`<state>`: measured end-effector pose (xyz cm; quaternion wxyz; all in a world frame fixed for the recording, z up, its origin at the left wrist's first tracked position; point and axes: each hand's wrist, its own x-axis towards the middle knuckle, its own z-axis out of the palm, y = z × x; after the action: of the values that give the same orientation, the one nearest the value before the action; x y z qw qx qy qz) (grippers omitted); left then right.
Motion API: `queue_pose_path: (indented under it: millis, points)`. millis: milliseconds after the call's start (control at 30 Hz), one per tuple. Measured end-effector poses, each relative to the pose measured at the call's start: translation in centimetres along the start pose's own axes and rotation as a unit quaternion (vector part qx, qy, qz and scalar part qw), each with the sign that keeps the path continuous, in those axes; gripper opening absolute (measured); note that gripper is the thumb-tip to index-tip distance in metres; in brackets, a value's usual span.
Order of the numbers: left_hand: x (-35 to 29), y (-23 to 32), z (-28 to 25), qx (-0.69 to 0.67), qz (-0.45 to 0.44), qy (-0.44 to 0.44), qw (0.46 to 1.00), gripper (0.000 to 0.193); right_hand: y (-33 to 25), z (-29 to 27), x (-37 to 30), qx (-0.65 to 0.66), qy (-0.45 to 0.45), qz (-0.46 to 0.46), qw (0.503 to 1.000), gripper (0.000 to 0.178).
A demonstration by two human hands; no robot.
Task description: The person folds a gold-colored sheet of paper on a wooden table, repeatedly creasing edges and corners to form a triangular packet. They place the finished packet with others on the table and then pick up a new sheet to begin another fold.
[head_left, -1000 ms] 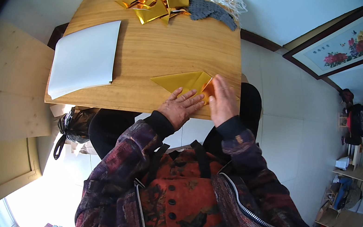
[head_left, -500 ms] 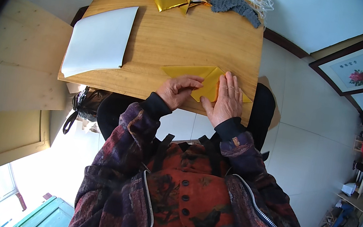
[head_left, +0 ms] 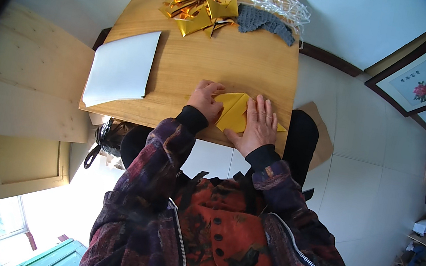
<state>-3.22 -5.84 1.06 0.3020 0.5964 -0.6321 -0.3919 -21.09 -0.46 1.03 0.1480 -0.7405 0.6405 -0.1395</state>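
Note:
A folded sheet of gold paper (head_left: 234,115) lies near the front edge of the wooden table, with a crease running down its middle and a point sticking out at the right. My left hand (head_left: 206,100) is closed at the paper's left corner, fingers bent over it and the thumb side hidden. Flat across the right part of the paper rests my right hand (head_left: 258,124), its fingers stretched out and the thumb apart near the lower edge.
A stack of white sheets (head_left: 122,69) lies on the table's left side. At the back are a heap of gold folded paper pieces (head_left: 194,21), a grey knitted cloth (head_left: 265,23) and a tangle of clear plastic strips (head_left: 276,2). A black bag (head_left: 108,136) hangs below the table's left front.
My left hand has shifted to the paper's left corner, and its fingers have closed over it. The right hand stays flat on the paper. The whole view has tilted slightly.

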Motion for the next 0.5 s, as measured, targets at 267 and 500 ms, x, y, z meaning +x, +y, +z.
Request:
queue_pose_path:
  millis: [267, 500]
  points:
    - [4.0, 0.1, -0.7, 0.247, 0.008, -0.100, 0.964, 0.032, -0.6, -0.1, 0.1, -0.021, -0.007, 0.003, 1.000, 0.101]
    - [4.1, 1.6, -1.2, 0.402, 0.062, -0.086, 0.910, 0.028, 1.5, 0.1, 0.2, 0.095, 0.052, -0.048, 0.993, 0.089]
